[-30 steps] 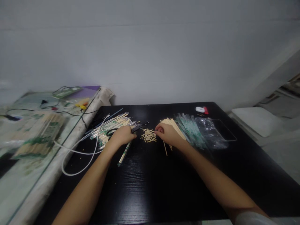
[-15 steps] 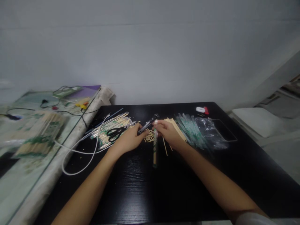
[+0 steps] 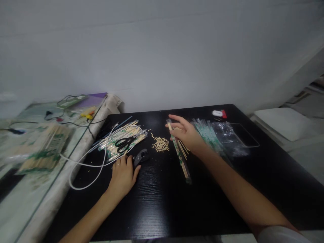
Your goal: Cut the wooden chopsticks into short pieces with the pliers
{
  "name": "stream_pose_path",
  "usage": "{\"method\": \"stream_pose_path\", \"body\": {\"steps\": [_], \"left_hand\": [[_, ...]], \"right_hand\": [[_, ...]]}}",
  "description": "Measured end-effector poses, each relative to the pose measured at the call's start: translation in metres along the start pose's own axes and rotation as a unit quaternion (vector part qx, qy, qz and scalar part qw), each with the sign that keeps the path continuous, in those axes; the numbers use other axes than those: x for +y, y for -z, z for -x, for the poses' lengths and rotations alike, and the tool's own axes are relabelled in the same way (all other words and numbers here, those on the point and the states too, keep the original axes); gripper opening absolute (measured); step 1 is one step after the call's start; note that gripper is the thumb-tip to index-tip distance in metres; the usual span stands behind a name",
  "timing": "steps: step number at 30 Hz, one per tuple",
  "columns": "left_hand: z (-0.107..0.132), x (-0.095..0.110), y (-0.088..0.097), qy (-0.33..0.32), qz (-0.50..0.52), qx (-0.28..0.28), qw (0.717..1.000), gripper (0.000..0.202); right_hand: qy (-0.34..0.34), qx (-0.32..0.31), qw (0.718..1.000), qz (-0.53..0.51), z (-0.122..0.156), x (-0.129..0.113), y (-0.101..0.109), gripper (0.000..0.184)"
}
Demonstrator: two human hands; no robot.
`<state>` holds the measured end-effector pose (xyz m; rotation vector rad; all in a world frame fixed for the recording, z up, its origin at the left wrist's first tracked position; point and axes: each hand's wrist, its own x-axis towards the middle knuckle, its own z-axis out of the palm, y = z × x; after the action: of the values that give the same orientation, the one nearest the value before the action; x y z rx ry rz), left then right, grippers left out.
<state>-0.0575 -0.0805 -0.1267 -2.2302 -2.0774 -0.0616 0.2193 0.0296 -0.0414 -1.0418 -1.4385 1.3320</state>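
Observation:
My left hand (image 3: 123,173) rests low over the table, its fingers bent over the handles of dark pliers (image 3: 142,156). The pliers' jaws point away to the right, and the thumb stands out to the side. In my right hand (image 3: 186,133) is a narrow clear plastic sleeve of chopsticks with green print (image 3: 180,153), slanted, its upper end near the fingertips. The index finger is stretched out above it. Several loose sticks (image 3: 184,148) lie beneath that hand. Between the hands is a heap of short cut stick pieces (image 3: 161,144).
Black-handled scissors (image 3: 124,143) lie on wrapped chopsticks (image 3: 111,148) at left, beside a looped white cable (image 3: 103,158). Green-printed plastic sleeves (image 3: 209,133), a clear bag (image 3: 225,131), a phone-like outline (image 3: 244,135) and a white case (image 3: 217,113) lie at right.
My left hand has come down and left with the pliers, away from the sleeve. My right hand has shifted slightly right, and the sleeve in it now slants, lower end to the right.

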Motion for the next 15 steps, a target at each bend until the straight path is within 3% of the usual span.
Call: {"method": "stream_pose_path", "body": {"steps": [4, 8, 12, 15], "left_hand": [[0.002, 0.001, -0.01, 0.008, 0.016, 0.031, 0.999, 0.052], [0.003, 0.001, -0.013, 0.005, 0.019, 0.041, 0.999, 0.054], [-0.005, -0.006, 0.0, -0.028, 0.02, 0.033, 0.999, 0.058], [-0.028, -0.022, 0.018, -0.037, 0.038, -0.004, 0.999, 0.05]], "right_hand": [[-0.001, -0.031, 0.999, 0.007, 0.004, -0.006, 0.001, 0.042], [-0.004, -0.06, 0.998, -0.007, 0.007, -0.011, 0.002, 0.042], [-0.005, -0.097, 0.995, -0.038, 0.007, -0.01, 0.004, 0.044], [-0.011, -0.121, 0.992, -0.045, 0.008, -0.01, 0.006, 0.045]]}}
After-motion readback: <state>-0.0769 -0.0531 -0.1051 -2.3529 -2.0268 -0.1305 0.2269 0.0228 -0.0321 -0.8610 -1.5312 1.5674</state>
